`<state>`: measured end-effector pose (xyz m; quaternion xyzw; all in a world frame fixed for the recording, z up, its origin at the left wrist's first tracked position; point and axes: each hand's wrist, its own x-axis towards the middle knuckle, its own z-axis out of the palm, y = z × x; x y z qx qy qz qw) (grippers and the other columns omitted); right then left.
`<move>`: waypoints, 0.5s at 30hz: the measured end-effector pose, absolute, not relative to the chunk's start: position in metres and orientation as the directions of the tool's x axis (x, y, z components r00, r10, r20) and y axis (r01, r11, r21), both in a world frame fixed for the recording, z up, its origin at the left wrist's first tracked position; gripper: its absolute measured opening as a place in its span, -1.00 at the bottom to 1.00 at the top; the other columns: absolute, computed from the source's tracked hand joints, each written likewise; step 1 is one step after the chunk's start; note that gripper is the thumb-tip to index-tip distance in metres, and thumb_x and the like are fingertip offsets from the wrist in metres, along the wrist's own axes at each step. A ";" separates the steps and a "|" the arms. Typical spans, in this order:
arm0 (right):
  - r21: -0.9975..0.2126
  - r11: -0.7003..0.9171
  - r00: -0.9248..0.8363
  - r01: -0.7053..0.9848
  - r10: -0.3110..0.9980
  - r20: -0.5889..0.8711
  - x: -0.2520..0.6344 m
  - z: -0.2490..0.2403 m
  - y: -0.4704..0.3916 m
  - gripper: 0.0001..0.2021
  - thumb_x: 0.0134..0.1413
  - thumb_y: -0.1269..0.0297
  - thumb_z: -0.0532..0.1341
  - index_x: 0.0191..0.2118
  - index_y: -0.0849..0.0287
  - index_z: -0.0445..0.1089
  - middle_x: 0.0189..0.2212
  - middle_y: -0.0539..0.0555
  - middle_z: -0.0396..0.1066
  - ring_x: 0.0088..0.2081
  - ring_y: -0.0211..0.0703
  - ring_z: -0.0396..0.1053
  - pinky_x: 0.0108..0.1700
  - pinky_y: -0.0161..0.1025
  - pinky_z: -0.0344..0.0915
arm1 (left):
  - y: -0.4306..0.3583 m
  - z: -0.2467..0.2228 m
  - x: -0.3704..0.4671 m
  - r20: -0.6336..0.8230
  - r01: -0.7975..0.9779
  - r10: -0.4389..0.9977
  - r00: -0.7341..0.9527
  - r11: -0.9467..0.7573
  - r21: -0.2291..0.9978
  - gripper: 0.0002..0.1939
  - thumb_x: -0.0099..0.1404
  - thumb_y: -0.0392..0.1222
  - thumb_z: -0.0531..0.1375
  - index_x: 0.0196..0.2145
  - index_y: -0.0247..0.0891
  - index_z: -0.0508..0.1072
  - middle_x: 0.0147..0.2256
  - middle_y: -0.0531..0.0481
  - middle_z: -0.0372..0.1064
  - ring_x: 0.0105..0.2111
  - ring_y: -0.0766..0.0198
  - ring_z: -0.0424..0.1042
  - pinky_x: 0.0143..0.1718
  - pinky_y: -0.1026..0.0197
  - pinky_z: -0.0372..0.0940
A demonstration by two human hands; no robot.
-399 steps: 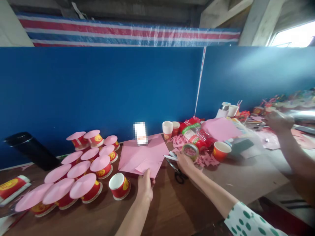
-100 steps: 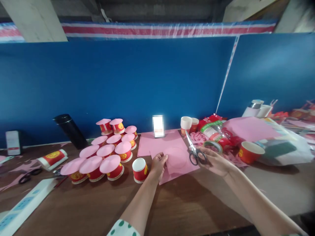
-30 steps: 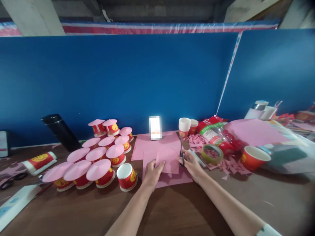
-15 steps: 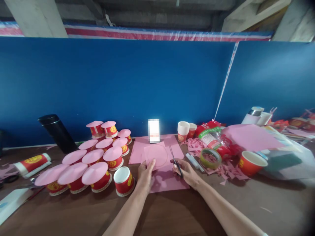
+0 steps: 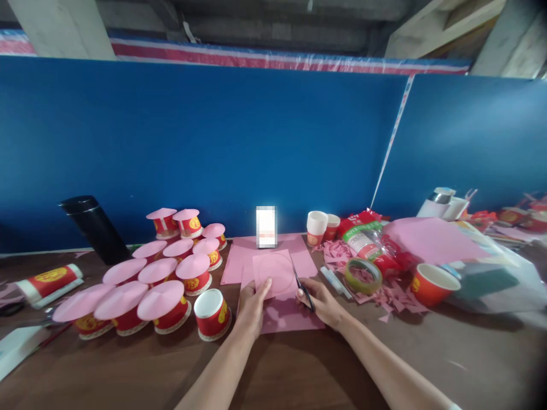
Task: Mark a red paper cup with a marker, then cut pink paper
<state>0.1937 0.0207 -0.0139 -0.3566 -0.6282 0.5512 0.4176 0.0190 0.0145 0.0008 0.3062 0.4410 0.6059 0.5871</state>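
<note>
My left hand (image 5: 253, 304) pinches the lower left corner of a pink paper sheet (image 5: 277, 270), its thumb on top. A circle is drawn on this sheet. In my right hand (image 5: 321, 300) is a pair of scissors (image 5: 305, 290) with black handles, my fingers around the loops. The blades point away from me and lie at the sheet's right edge, close to the drawn circle. Beneath the held sheet, more pink paper (image 5: 294, 319) lies on the brown table (image 5: 273, 376). A phone (image 5: 266, 228) with a bright, blurred screen stands behind the sheet.
Several red paper cups with pink cone tops (image 5: 159, 302) stand at left, near a bare upturned cup (image 5: 212, 314) and a black bottle (image 5: 96, 230). Tape (image 5: 363, 277), glue sticks (image 5: 335, 282), paper scraps (image 5: 404, 299) and an orange cup (image 5: 435, 285) lie at right. A blue partition (image 5: 239, 136) rises behind.
The scissor blades have moved from beside the sheet to its right edge and look more closed. The sheet is turned slightly. The whole view has shifted a little.
</note>
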 end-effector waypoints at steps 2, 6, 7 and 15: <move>-0.989 0.147 -0.398 -0.011 0.907 0.139 0.193 -0.013 0.021 -0.64 -0.02 0.01 0.19 -0.28 0.25 0.28 -0.56 -0.03 0.28 -0.61 -0.38 0.19 -0.60 -0.42 0.13 | 0.014 0.002 0.019 -0.147 -0.441 0.982 -0.118 0.081 0.894 -0.65 -0.08 -0.01 0.31 -0.45 -0.37 0.40 -0.57 -0.02 0.40 -0.60 0.29 0.40 -0.58 0.29 0.29; -0.985 0.173 -0.388 -0.005 0.907 0.161 0.192 -0.007 0.019 -0.65 -0.04 0.01 0.21 -0.35 0.25 0.28 -0.59 -0.04 0.25 -0.60 -0.38 0.17 -0.60 -0.43 0.11 | 0.011 0.006 0.020 -0.163 -0.458 0.982 -0.098 0.101 0.883 -0.63 -0.09 0.00 0.31 -0.45 -0.37 0.40 -0.59 -0.03 0.40 -0.61 0.28 0.40 -0.60 0.30 0.28; -0.984 0.177 -0.384 0.001 0.909 0.163 0.192 -0.005 0.018 -0.66 -0.04 0.00 0.20 -0.37 0.24 0.28 -0.59 -0.04 0.25 -0.60 -0.38 0.16 -0.60 -0.43 0.10 | 0.011 0.006 0.021 -0.167 -0.459 0.981 -0.099 0.104 0.883 -0.63 -0.10 0.00 0.31 -0.46 -0.38 0.40 -0.60 -0.02 0.39 -0.62 0.29 0.39 -0.61 0.31 0.27; -0.984 0.177 -0.367 0.026 0.917 0.155 0.191 -0.002 0.016 -0.67 -0.04 -0.01 0.19 -0.41 0.22 0.28 -0.59 -0.04 0.24 -0.58 -0.35 0.16 -0.57 -0.40 0.09 | 0.012 0.001 0.022 -0.168 -0.433 0.983 -0.074 0.120 0.893 -0.57 -0.11 0.06 0.30 -0.41 -0.37 0.39 -0.62 -0.02 0.37 -0.67 0.23 0.38 -0.67 0.25 0.27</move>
